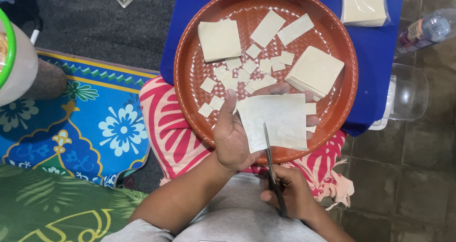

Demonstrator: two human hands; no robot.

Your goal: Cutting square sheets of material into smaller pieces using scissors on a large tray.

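Both hands are busy: my left hand [232, 135] pinches the dough sheet [278, 121] over the tray's [190, 88] near rim, my right hand [289, 192] grips scissors [271, 168], handles hidden, blades cutting in.

Bare left hand [231, 137] and bare right hand [289, 192]; forearms uncovered. Short light grey sleeve [137, 231] at left upper arm. Light grey garment [237, 209] over torso.

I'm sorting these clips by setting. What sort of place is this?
Most likely a home floor used for food preparation. The person sits low over a round brown tray of cut dough squares, with a patterned blue mat beside bare floor tiles. The right hand works scissors through a dough sheet.
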